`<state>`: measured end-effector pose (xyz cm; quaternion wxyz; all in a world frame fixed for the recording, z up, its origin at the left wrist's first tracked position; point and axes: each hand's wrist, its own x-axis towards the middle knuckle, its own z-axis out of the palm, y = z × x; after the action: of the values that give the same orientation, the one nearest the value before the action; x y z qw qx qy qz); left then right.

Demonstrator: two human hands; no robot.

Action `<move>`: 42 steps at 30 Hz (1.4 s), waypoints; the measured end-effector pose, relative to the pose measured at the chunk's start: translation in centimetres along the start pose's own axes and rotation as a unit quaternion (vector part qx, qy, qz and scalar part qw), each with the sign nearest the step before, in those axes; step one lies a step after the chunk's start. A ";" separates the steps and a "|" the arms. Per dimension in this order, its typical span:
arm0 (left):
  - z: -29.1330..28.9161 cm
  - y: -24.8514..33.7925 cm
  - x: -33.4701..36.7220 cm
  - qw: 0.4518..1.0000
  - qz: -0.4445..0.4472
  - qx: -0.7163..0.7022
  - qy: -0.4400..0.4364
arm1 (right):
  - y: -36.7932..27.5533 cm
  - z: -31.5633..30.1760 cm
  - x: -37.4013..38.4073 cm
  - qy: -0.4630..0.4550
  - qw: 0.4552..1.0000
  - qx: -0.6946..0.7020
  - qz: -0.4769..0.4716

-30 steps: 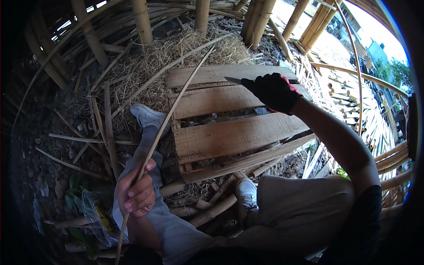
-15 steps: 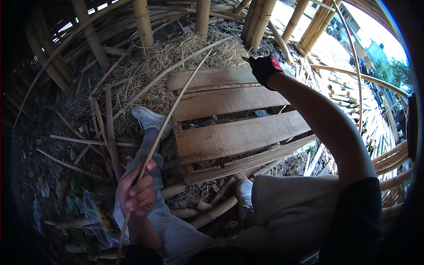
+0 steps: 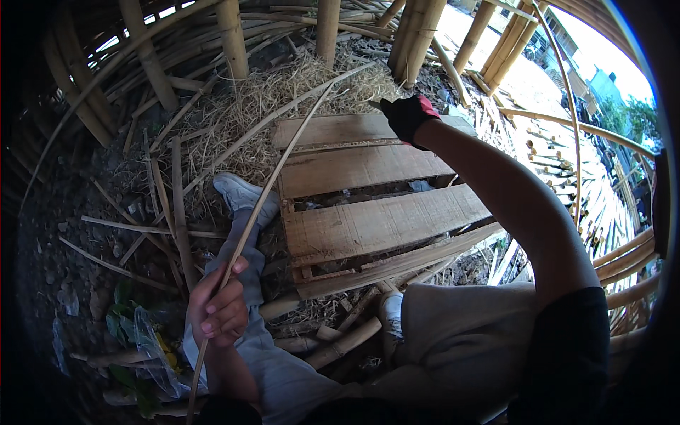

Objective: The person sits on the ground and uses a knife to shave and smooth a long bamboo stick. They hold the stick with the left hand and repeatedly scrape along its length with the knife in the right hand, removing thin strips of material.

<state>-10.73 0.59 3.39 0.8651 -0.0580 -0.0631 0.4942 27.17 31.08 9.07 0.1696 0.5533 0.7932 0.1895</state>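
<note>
My bare left hand point(image 3: 218, 308) is closed round a long, thin bamboo strip point(image 3: 273, 177). The strip slants up and away across the left edge of a wooden slatted pallet point(image 3: 382, 219). Its far end lies over the shavings, close to another pale bamboo strip point(image 3: 241, 138). My right hand point(image 3: 411, 119), in a black and red glove, is stretched out over the pallet's far slat. Its fingers are closed on a knife, whose short narrow blade point(image 3: 375, 104) sticks out to the left, apart from the strip's far end. The knife's handle is hidden in the glove.
Thin bamboo shavings point(image 3: 283, 92) are heaped beyond the pallet. Upright bamboo poles point(image 3: 326, 32) stand behind them. Loose bamboo pieces point(image 3: 180, 212) and a clear plastic bag point(image 3: 157, 354) lie at left. Cut bamboo point(image 3: 556, 173) is stacked in sunlight at right. My legs straddle the pallet's near side.
My right hand has moved left with the knife, toward the strip's far end. My left hand still holds the strip in nearly the same place.
</note>
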 end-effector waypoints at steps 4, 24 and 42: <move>0.1 0.0 -0.3 1.000 0.007 0.005 0.003 | -2.5 -2.0 -2.0 0.098 0.970 0.043 -0.217; -1.3 -1.4 1.2 0.992 -0.050 0.059 0.101 | -2.0 -1.6 -0.8 0.085 0.892 0.440 0.060; -4.0 -0.7 2.0 0.984 -0.160 0.021 0.072 | -5.8 -0.6 -5.2 -0.092 0.880 0.435 0.167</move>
<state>-8.49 1.78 -0.30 0.9365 -0.0643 0.0010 0.3447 23.93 24.32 7.06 -0.0499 0.7108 0.6723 -0.2006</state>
